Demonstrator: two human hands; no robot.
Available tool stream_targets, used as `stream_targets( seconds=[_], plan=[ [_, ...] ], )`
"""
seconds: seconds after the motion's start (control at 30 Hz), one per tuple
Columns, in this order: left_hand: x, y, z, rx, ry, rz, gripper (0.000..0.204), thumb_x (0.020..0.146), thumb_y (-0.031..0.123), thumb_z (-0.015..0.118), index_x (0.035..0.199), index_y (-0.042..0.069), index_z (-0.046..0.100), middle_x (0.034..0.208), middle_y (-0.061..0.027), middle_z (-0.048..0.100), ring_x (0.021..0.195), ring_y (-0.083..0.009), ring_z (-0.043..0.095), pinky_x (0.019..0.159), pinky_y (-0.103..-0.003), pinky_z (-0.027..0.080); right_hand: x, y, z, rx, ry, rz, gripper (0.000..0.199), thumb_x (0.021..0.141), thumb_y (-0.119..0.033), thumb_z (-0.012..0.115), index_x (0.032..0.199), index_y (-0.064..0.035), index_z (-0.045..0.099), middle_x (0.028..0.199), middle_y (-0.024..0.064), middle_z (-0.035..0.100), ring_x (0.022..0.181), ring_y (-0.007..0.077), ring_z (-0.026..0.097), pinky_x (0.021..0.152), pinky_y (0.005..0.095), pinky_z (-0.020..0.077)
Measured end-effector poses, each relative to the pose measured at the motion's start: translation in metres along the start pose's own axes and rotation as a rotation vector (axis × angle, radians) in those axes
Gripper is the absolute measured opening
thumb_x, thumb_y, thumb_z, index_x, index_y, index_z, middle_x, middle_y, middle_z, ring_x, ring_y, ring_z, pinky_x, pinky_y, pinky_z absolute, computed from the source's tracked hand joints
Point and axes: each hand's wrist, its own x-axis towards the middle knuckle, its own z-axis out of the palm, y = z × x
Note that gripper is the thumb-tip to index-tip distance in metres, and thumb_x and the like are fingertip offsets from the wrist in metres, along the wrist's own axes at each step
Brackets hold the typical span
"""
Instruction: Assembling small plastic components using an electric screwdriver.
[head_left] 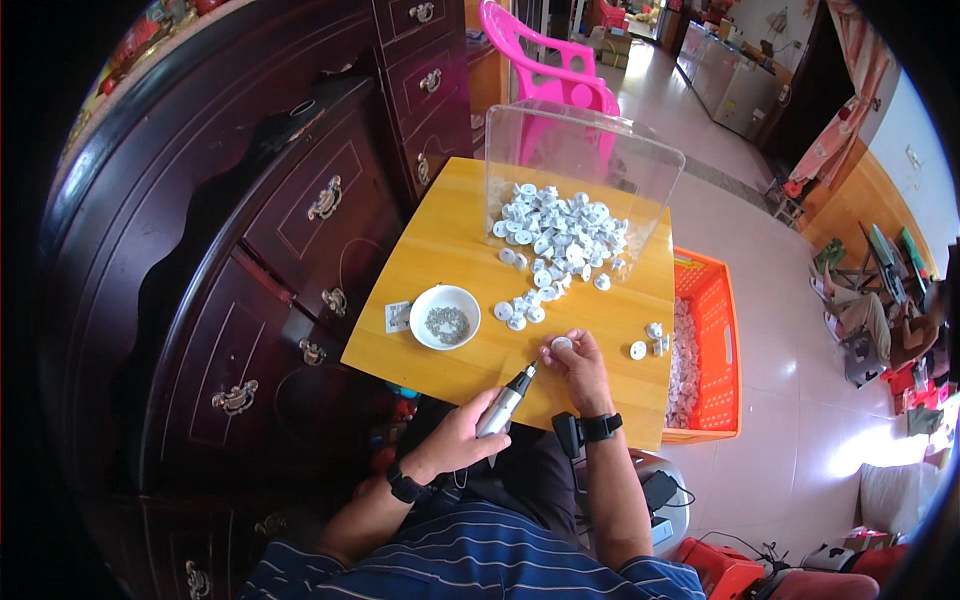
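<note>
My left hand is wrapped round a silver and black electric screwdriver, its tip slanting up toward my other hand. Between the fingers of my right hand is a small white round plastic part, and the screwdriver's tip is close to it; whether they touch I cannot tell. To the left stands a white bowl with many small metal screws in it. Beyond my hands, a heap of similar white plastic parts spills from a clear plastic box onto the table.
The yellow wooden table also bears several loose white parts at its right and a small printed packet by the bowl. An orange crate full of white parts stands right of it. Dark drawers line the left; a pink chair stands behind.
</note>
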Motion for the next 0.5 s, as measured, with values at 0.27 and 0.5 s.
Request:
stream_targets(
  seconds=[0.27,0.5],
  plan=[
    [0.004,0.001,0.003,0.018,-0.014,-0.057,0.068,0.086,0.014,0.073,0.145,-0.002,0.043,0.109,-0.0124,0.064,0.096,-0.0189,0.064,0.088,-0.034,0.052,-0.009,0.008,0.003,-0.107,-0.035,0.015,0.021,0.100,-0.001,0.057,0.122,-0.0025,0.060,0.113,0.0075,0.067,0.096,0.0163,0.068,0.084,0.0279,0.0583],
    [0.006,-0.002,0.004,0.016,-0.018,-0.087,0.068,0.086,0.014,0.073,0.145,-0.002,0.043,0.111,-0.0142,0.063,0.098,-0.0208,0.063,0.089,-0.034,0.051,-0.010,0.013,0.010,-0.272,0.010,-0.026,0.022,0.100,-0.003,0.060,0.121,-0.0021,0.063,0.112,0.0049,0.069,0.093,0.0141,0.068,0.082,0.0261,0.0573]
  ],
)
